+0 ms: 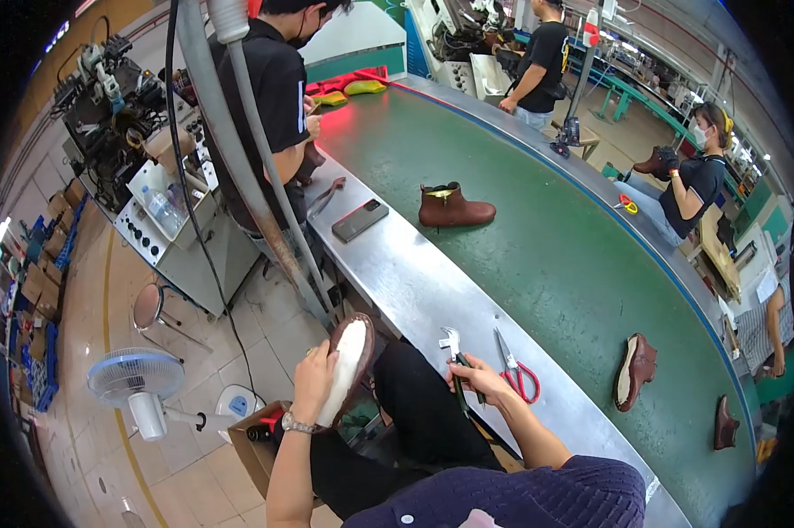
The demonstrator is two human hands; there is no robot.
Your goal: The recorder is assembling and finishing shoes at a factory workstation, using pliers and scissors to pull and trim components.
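My left hand (314,380) grips a brown boot (364,350), turned so that its pale underside faces up. It is held over my lap, left of the metal table edge. My right hand (478,378) is closed round the dark handles of a pair of pincers (450,341), whose silver head points away from me. Just right of that hand, red-handled scissors (522,380) lie on the metal ledge with their blades pointing away.
A green conveyor belt (555,264) carries an upright brown boot (454,208) and two more boots at right. A phone (360,220) lies on the metal ledge (414,273). A post (265,211), fan (137,380) and open box (254,462) stand left. Co-workers work around the belt.
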